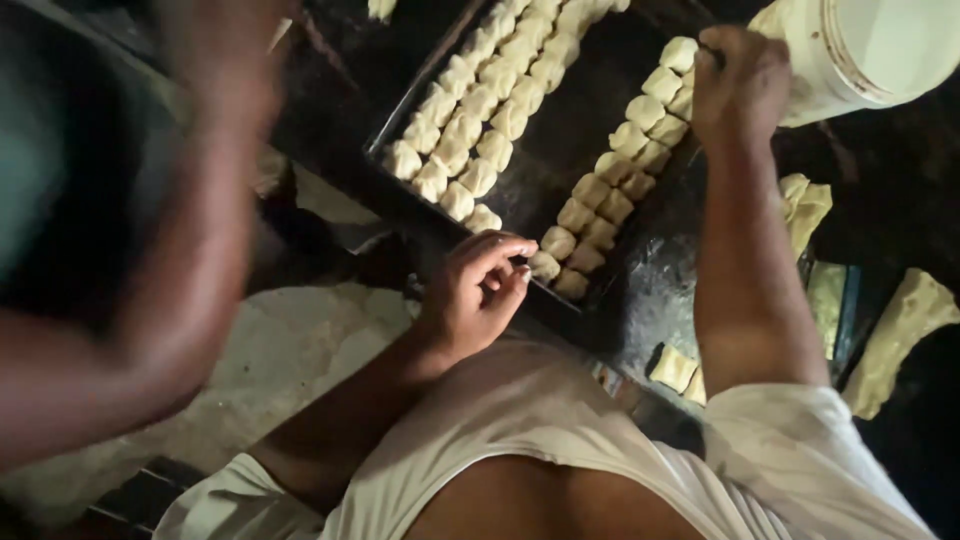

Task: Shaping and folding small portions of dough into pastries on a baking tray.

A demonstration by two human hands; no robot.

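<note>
A dark baking tray [560,150] holds rows of small pale dough pieces [480,110]. It lies slanted on a dark worktop. My left hand [478,292] curls its fingers over the tray's near edge, beside the lowest dough pieces [560,262]. My right hand [740,85] is closed on the tray's far right edge, next to the top of the right-hand rows [655,105]. Both my arms reach out from my white shirt at the bottom of the view.
A white bucket [860,50] stands at the top right, just beyond my right hand. Long strips of dough [905,335] and cut pieces [674,368] lie on the worktop to the right. Another person's blurred arm [170,280] fills the left. A pale floor [290,370] shows below.
</note>
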